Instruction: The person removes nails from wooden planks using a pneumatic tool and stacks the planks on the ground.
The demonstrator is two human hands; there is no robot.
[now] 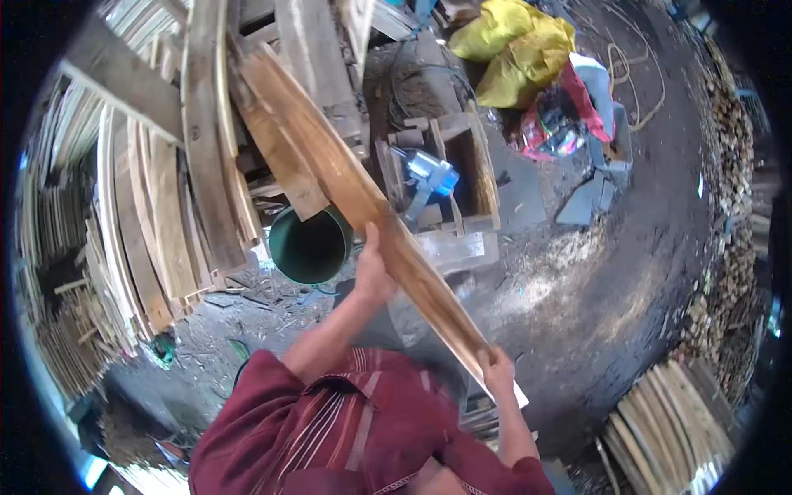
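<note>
A long brown wooden board (421,280) slants from the upper left down to the lower right. My left hand (374,268) grips its edge near the middle, with the thumb lying over the wood. At the board's lower right end, my right hand (497,373) is closed round it. The far end of the board lies over other planks at the upper left. Beside my left hand stands a round green container (310,246), dark inside. A blue and silver power tool (431,175) rests on a wooden box (487,169) beyond the board.
Stacked planks (148,206) fill the left side. Yellow sacks (528,49) and a grey-blue bin (619,148) stand at the upper right, near a coiled rope (656,91). More boards (672,421) are piled at the lower right, below a long heap of wood pieces (730,148).
</note>
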